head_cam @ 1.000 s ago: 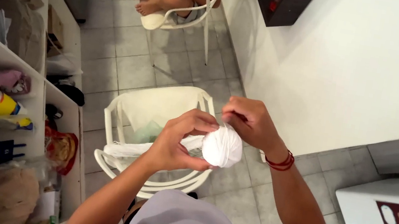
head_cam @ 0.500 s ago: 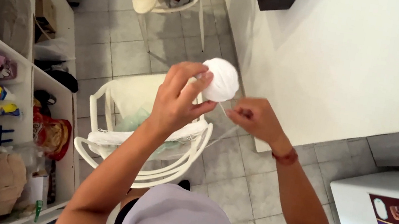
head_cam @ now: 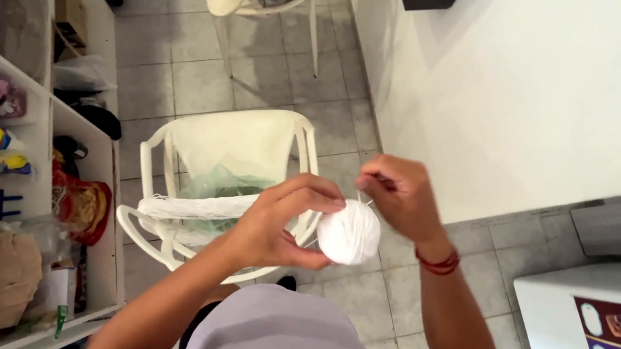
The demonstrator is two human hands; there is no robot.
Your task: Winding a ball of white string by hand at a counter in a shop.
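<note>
My left hand (head_cam: 278,223) grips a white ball of thread (head_cam: 348,233) between thumb and fingers, at chest height. My right hand (head_cam: 399,193) is just above and to the right of the ball, its fingers pinched on a thin white strand that runs down to it. A red band circles my right wrist. Below both hands stands a white plastic chair (head_cam: 164,151) with a skein of white thread (head_cam: 198,205) draped across its seat over something green (head_cam: 222,181).
White shelves (head_cam: 47,104) at the left hold a paper roll, bags and assorted items. A second white chair (head_cam: 230,2) at the top has a seated person's legs on it. A white wall runs along the right, with a white appliance top (head_cam: 556,305) at lower right.
My left hand has brought the ball down from head height back to chest height. My right hand has moved up above the ball, still pinching the strand.
</note>
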